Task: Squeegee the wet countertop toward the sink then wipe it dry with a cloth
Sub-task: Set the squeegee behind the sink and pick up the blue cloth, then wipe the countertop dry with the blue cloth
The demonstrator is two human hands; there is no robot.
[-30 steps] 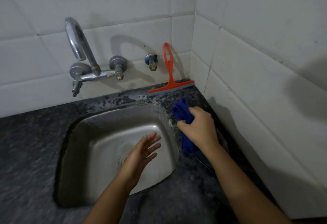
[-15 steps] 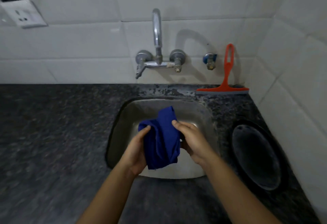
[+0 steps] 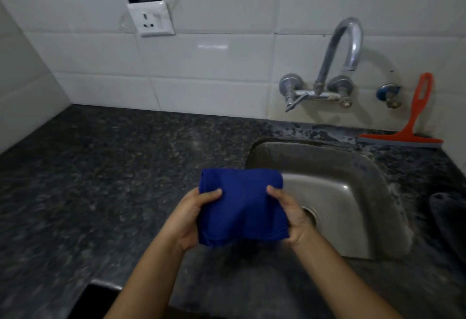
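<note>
Unfolded now, blue cloth (image 3: 242, 205) spans left hand (image 3: 187, 220) — right hand (image 3: 293, 217); no writing legible.

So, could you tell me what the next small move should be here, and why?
Probably lower the cloth onto the countertop left of the sink and start wiping. Both the left hand and right hand hold it folded above the counter, and the squeegee is propped against the wall.

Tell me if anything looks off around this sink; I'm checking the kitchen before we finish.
The wall socket sits crooked, with a dark gap showing along its top edge, as if pulled loose from the tile. The squeegee simply leans against the wall behind the sink. Nothing looks spilled.
</note>
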